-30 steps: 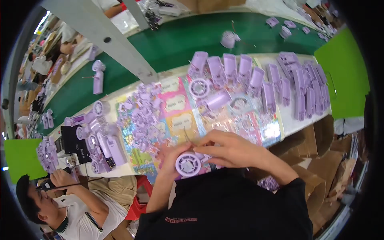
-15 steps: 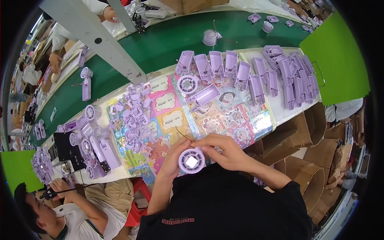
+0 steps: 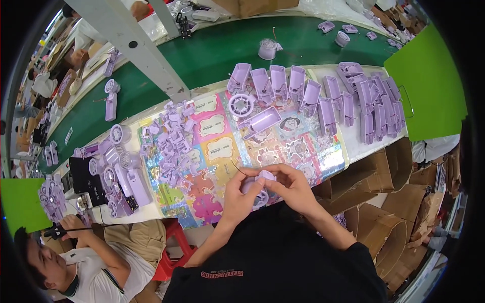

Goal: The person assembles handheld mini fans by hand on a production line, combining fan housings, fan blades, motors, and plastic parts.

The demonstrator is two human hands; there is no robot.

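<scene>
Between my two hands, close to the front edge of the table, is a round lilac fan housing. My left hand is closed around its left side, with a thin dark wire rising beside the fingers. My right hand grips the far right of the housing, its thumb and fingers at a small lilac block-shaped part on top. Fingers cover much of the housing. Beyond the hands, an open lilac handle shell lies on the colourful mat, next to a spoked lilac ring.
Small lilac parts are heaped left of the hands. Lilac shells with wires stand in rows at the back and right. Assembled fans lie far left near a seated co-worker. A metal post rises behind; cardboard boxes stand right.
The housing has tilted away and moved slightly right and forward, so its white square centre no longer shows. A small lilac part now shows at my right fingers. The view has shifted a little.
</scene>
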